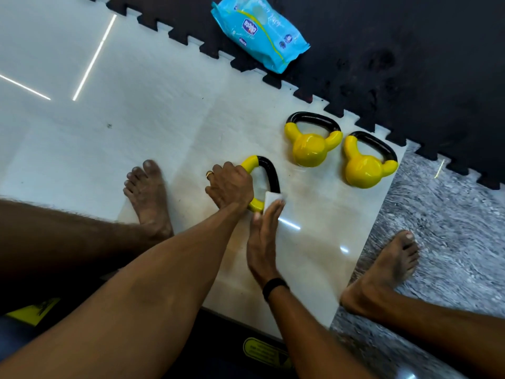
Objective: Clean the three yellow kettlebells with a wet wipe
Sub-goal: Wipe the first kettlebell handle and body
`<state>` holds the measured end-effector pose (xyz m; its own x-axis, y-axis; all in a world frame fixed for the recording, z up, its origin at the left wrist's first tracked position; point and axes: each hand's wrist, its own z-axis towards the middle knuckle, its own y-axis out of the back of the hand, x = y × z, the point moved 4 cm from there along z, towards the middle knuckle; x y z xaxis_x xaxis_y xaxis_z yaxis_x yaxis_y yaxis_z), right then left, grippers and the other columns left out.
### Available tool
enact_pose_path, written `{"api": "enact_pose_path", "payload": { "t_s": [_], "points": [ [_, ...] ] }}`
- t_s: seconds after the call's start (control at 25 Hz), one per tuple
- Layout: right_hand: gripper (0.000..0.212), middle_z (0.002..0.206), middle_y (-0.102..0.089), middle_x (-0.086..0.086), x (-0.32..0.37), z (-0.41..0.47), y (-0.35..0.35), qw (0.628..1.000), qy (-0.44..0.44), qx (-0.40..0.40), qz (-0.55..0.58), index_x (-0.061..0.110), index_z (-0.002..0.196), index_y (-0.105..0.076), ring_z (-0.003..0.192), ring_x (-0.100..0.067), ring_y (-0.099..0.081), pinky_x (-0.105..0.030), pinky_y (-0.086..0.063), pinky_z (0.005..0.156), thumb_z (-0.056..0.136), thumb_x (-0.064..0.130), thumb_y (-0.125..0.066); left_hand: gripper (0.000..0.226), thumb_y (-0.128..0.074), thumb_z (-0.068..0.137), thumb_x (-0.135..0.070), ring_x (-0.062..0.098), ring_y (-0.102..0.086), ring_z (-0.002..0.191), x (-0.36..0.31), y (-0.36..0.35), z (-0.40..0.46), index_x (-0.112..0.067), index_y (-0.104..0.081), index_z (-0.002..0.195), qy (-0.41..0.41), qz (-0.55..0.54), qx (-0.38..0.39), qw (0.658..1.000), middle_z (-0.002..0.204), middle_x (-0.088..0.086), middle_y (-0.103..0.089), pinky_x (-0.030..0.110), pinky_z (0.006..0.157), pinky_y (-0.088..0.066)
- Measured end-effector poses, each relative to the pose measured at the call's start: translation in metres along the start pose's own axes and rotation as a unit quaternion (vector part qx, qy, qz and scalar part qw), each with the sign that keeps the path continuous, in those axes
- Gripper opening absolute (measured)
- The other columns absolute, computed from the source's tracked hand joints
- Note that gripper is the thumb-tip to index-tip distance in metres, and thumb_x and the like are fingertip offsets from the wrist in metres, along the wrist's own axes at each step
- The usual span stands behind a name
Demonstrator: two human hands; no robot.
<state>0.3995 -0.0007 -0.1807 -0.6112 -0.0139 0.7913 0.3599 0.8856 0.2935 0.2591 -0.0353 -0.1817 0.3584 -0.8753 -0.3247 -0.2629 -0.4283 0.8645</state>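
Yellow kettlebell (261,184), black-topped handle, on the pale floor tile (169,110), body hidden under the left hand (229,187) clamped over it. Right hand (263,233) with straight fingers pressing a white wet wipe (273,199) against the handle's lower end. Two more yellow kettlebells (311,144) (366,165) side by side nearby. Blue wet-wipe pack (259,31) on the black foam mat (396,64), contents not visible.

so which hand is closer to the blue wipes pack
Left. The left hand grips the near kettlebell, on the side toward the wipes pack lying far off on the dark mat. The right hand, holding the wet wipe, sits farther back.
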Motion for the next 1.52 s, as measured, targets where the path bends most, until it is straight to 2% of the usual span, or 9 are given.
{"api": "enact_pose_path", "payload": {
  "t_s": [0.28,0.4,0.52,0.64,0.96,1.12,1.2,1.36,1.52],
  "points": [
    [0.052,0.16,-0.017,-0.008,0.023,0.04,0.017,0.99,-0.045,-0.085,0.104,0.005,0.151,-0.018,0.147,-0.015,-0.016,-0.012,-0.011,0.112,0.104,0.022,-0.032,0.043,-0.027,0.089,-0.028,0.036,-0.052,0.105,0.011,0.002,-0.001,-0.006,-0.063,0.094,0.005,-0.027,-0.027,0.999,0.107,0.017,-0.058,0.044,0.087,-0.039],
    [0.054,0.161,-0.008,-0.006,0.019,0.028,0.015,0.996,-0.022,-0.056,0.072,0.008,0.152,-0.012,0.146,-0.007,-0.007,-0.005,-0.004,0.111,0.104,0.023,-0.032,0.045,-0.026,0.085,-0.028,0.037,-0.051,0.104,0.011,0.003,-0.002,-0.005,-0.064,0.092,0.013,-0.037,-0.038,0.999,0.107,0.018,-0.053,0.045,0.086,-0.038],
    [0.06,0.162,0.0,0.004,0.016,-0.011,-0.005,0.992,-0.013,-0.047,0.118,0.018,0.153,-0.001,0.147,-0.003,-0.002,-0.022,-0.004,0.12,0.103,0.028,-0.033,0.037,-0.032,0.09,-0.023,0.037,-0.051,0.105,0.012,0.003,-0.001,-0.004,-0.063,0.092,0.019,-0.045,-0.031,0.998,0.106,0.018,-0.054,0.045,0.086,-0.037],
    [0.054,0.159,-0.015,0.0,0.018,0.02,0.002,0.983,-0.025,-0.086,0.158,0.01,0.152,-0.013,0.147,-0.008,-0.014,-0.026,-0.011,0.121,0.104,0.025,-0.032,0.037,-0.032,0.09,-0.024,0.037,-0.051,0.105,0.012,0.003,-0.001,-0.004,-0.063,0.091,0.013,-0.042,-0.032,0.999,0.107,0.018,-0.055,0.045,0.087,-0.037],
    [0.057,0.161,-0.011,-0.003,0.01,0.004,0.003,0.991,-0.024,-0.071,0.112,0.012,0.152,-0.009,0.148,-0.011,-0.012,-0.022,-0.01,0.119,0.103,0.023,-0.037,0.046,-0.024,0.083,-0.028,0.037,-0.051,0.103,0.012,0.005,-0.003,-0.004,-0.063,0.092,-0.001,-0.033,-0.032,0.999,0.105,0.017,-0.055,0.044,0.086,-0.037],
    [0.046,0.126,-0.061,-0.014,0.045,0.075,0.028,0.998,0.019,-0.06,-0.031,0.006,0.12,-0.058,0.12,-0.029,-0.053,-0.034,-0.039,0.101,0.099,0.04,-0.035,0.048,-0.023,0.083,-0.029,0.036,-0.052,0.102,0.012,0.005,-0.002,-0.005,-0.063,0.092,-0.008,-0.015,-0.024,1.0,0.106,0.017,-0.056,0.044,0.086,-0.037],
    [0.054,0.111,-0.067,-0.01,0.066,0.1,0.033,0.996,0.042,0.019,-0.082,0.011,0.107,-0.062,0.106,-0.027,-0.058,-0.039,-0.044,0.093,0.095,0.05,-0.028,0.049,-0.022,0.082,-0.03,0.036,-0.053,0.1,0.013,0.004,-0.002,-0.004,-0.062,0.092,-0.008,-0.017,-0.023,1.0,0.105,0.017,-0.056,0.044,0.085,-0.037],
    [0.056,0.149,-0.043,-0.009,0.044,0.066,0.033,0.996,0.046,0.019,-0.068,0.01,0.143,-0.041,0.138,-0.02,-0.038,-0.037,-0.028,0.117,0.098,0.042,-0.033,0.048,-0.023,0.082,-0.03,0.038,-0.053,0.1,0.012,0.006,-0.002,-0.004,-0.063,0.093,-0.01,-0.018,-0.026,0.999,0.105,0.018,-0.056,0.044,0.086,-0.036],
    [0.053,0.127,-0.063,-0.013,0.054,0.081,0.035,0.996,0.047,-0.008,-0.079,0.008,0.123,-0.061,0.12,-0.027,-0.055,-0.037,-0.04,0.102,0.096,0.042,-0.032,0.046,-0.024,0.083,-0.029,0.037,-0.053,0.098,0.012,0.007,-0.002,-0.005,-0.062,0.091,-0.02,-0.009,-0.024,0.999,0.104,0.017,-0.056,0.043,0.084,-0.036]
  ]
}}
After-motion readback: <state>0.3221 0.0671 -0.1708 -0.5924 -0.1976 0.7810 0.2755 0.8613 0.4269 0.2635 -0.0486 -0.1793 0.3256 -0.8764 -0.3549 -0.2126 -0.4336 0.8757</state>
